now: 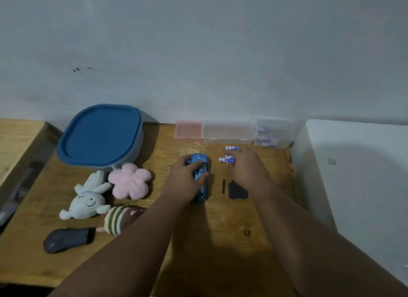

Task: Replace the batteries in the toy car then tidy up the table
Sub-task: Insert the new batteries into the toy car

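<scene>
At table centre, the glossy blue plastic toy car (201, 181) lies with its long axis running toward the wall; which end is the front cannot be told. The left hand (185, 179) clasps its body. The right hand (247, 166), fingers spread, reaches two blue-white cylindrical batteries (227, 159). Bare wooden tabletop (220, 241) extends nearward.

Two hands (185, 179) | one blue toy car (199, 164) | two loose batteries (231, 148) | one screwdriver (223, 189) | one black cover (237, 190) | three small clear boxes (228, 132) | one blue-lidded tub (100, 135) | three plush toys (130, 181) | one mouse (66, 239)
</scene>
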